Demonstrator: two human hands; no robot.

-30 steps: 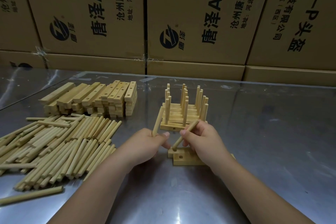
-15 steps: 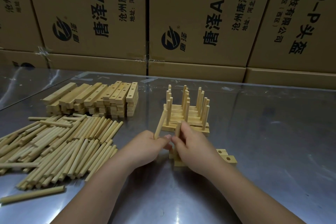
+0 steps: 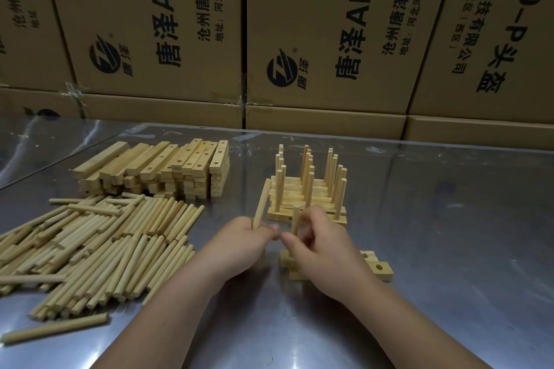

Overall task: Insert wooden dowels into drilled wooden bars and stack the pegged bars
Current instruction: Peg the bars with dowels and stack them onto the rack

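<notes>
cardboard boxes [image 3: 299, 24] back the metal surface [image 3: 449, 249]. loose dowels [image 3: 105, 243] lie at left, with drilled bars [image 3: 156, 168] piled behind them. left hand [image 3: 242, 246] grips one tilted dowel [image 3: 260, 204]. right hand [image 3: 323, 252] pinches an upright dowel [image 3: 295, 219] over the bars beneath it [image 3: 380, 272]. pegged stack [image 3: 308, 189] stands just behind both hands.

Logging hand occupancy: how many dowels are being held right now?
2. One tilted dowel sticks up from the left hand; one upright dowel is pinched by the right hand over the drilled bar. More could be hidden inside the left fist.
</notes>
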